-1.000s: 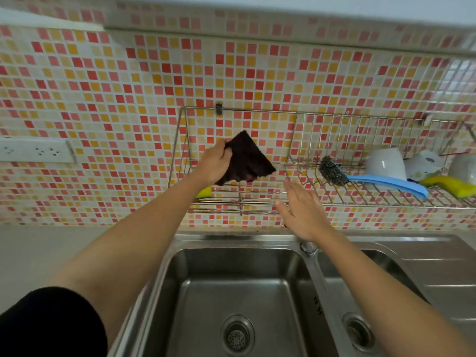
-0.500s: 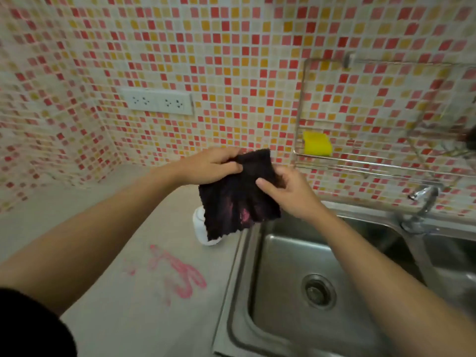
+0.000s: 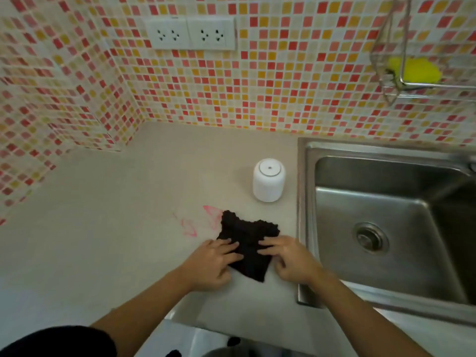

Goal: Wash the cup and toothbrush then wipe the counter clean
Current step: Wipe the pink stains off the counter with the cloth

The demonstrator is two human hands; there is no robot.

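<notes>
A dark cloth (image 3: 247, 240) lies on the beige counter (image 3: 103, 240), just left of the sink. My left hand (image 3: 213, 264) presses on its left side and my right hand (image 3: 288, 258) on its right side, fingers spread over the fabric. A pink smear (image 3: 195, 222) marks the counter right beside the cloth's upper left corner. A white cup (image 3: 268, 179) stands upside down behind the cloth, near the sink's edge. No toothbrush is in view.
The steel sink (image 3: 386, 215) with its drain fills the right side. A wire rack (image 3: 394, 81) on the tiled wall holds a yellow sponge (image 3: 414, 70). White wall sockets (image 3: 190, 33) sit above the counter. The counter's front edge runs just below my wrists.
The cloth came off the wall rack, was held in the air with both hands, and now lies flat on the counter under both hands. My view has turned left and down.
</notes>
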